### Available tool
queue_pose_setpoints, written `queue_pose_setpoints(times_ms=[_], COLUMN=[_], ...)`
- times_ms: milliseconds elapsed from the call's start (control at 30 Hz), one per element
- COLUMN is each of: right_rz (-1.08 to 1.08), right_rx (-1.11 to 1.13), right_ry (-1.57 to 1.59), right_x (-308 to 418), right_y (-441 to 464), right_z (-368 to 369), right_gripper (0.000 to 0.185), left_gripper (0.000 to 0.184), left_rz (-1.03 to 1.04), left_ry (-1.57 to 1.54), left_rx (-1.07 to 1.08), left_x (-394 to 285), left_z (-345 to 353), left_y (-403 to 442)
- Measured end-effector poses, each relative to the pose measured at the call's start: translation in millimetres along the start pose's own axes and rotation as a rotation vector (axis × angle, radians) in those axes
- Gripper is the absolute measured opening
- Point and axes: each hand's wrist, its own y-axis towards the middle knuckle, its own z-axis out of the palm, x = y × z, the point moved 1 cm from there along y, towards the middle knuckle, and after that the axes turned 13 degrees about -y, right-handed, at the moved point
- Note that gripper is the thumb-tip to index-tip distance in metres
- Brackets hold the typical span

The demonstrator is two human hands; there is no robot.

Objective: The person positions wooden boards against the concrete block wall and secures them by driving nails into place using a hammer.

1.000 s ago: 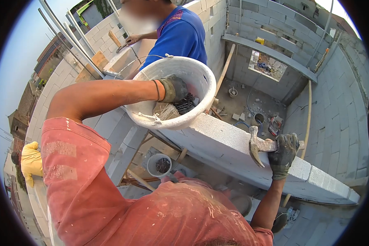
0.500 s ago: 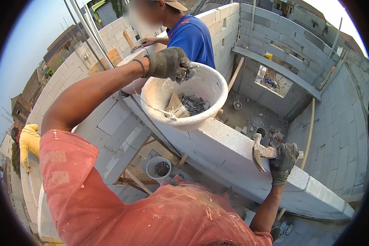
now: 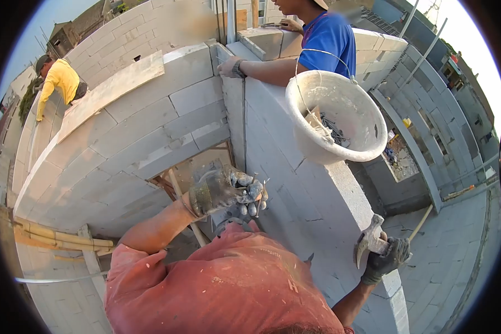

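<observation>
My left hand [image 3: 220,189], in a dark dirty work glove, is closed around a few nails [image 3: 260,195] in front of my chest. Their thin shanks stick out past the fingertips. My right hand [image 3: 387,260], gloved too, grips a claw hammer [image 3: 368,239] by its handle, close below the head, beside the top of the block wall [image 3: 350,192]. A whitish bucket [image 3: 364,125] with a wire handle rests on that wall. Inside it lie more nails [image 3: 335,132] and a torn piece of packaging.
A co-worker in a blue shirt [image 3: 331,44] stands behind the wall corner, one hand on it. Another person in a yellow top [image 3: 64,80] bends at the far left. A plank [image 3: 111,94] lies along the left wall. Bamboo poles [image 3: 67,239] jut out at lower left.
My left hand has come out of the bucket and down to my chest with nails in it. My view has swung left; the right hand still holds the hammer. The blue-shirted co-worker's arm now reaches to the wall corner.
</observation>
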Motion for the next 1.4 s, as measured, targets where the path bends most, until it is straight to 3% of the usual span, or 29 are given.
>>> queue_pose_setpoints(times_ms=[67,133,200,233,267,300,333,400,467,533,667,700,833,900,967,1033,1067,1133,1233,1400], right_rz=[-0.071,0.007,-0.003,-0.039,-0.076,-0.122,-0.172,-0.238,-0.286,-0.316,-0.4,-0.41,-0.553,-0.583,-0.536,-0.509,-0.486,-0.484,-0.447,-0.165], right_rx=[0.016,0.4,0.599,0.58,0.564,0.589,0.608,0.813,0.988,0.972,1.123,1.12,0.985,0.962,0.881,0.886,0.896,0.895,0.909,0.837], right_ry=[0.079,0.697,0.957,1.126,1.294,1.332,1.373,1.359,1.316,1.36,1.316,1.319,1.269,1.248,1.297,1.294,1.293,1.298,1.288,1.37], right_x=[34.0,71.3,117.9,142.5,165.3,188.0,205.0,219.1,223.9,229.7,238.4,241.2,250.6,254.8,261.6,263.1,263.0,262.2,255.5,245.2], right_y=[13.7,17.1,7.6,2.7,-2.6,-3.5,-6.2,-23.9,-37.7,-56.7,-57.5,-57.2,-56.0,-51.8,-47.8,-46.9,-47.4,-49.3,-54.7,-52.9], right_z=[-30.3,-49.7,-47.6,-38.6,-30.1,-28.2,-26.2,-11.7,-6.6,3.1,1.0,2.7,13.2,12.9,5.3,2.2,1.4,3.8,13.6,36.0], right_gripper=[0.022,0.015,0.019,0.025,0.031,0.034,0.038,0.038,0.034,0.031,0.028,0.028,0.033,0.035,0.016,0.015,0.015,0.014,0.012,0.018], left_gripper=[0.015,0.014,0.015,0.015,0.015,0.014,0.014,0.013,0.013,0.016,0.023,0.025,0.025,0.019,0.021,0.023,0.022,0.021,0.02,0.02], left_rz=[-0.015,-0.039,-0.009,-0.003,-0.104,-0.2,-0.186,0.197,0.193,0.212,0.211,0.002,-0.038,0.114,0.228,0.338,0.421,0.455,0.009,-0.092], left_ry=[-0.133,-0.263,-0.005,-0.026,0.154,0.335,0.314,0.791,0.79,0.849,0.956,0.831,0.733,0.15,0.215,0.278,-0.443,-1.17,-0.596,-0.55], left_rx=[-0.086,-0.164,-0.105,-0.115,-0.097,-0.079,-0.092,-0.023,-0.057,-0.108,0.06,0.033,0.094,-0.07,-0.036,0.002,0.046,0.076,0.177,0.168], left_x=[55.5,100.5,129.5,128.0,122.9,122.2,133.6,168.5,204.6,228.4,239.3,205.1,218.5,232.8,237.3,260.0,293.9,297.7,287.1,272.4], left_z=[-26.1,-33.0,-26.7,-18.2,-8.1,-3.1,-6.6,-23.8,-43.6,-54.1,-51.3,-40.2,-50.2,-52.9,-60.8,-57.4,-47.2,-45.4,-61.6,-64.3], left_y=[0.9,-0.8,3.6,3.3,1.3,-2.7,-4.4,3.0,3.6,0.5,-12.3,-24.1,-19.2,-17.9,-21.9,-12.6,-0.8,-4.6,-6.0,-15.7])
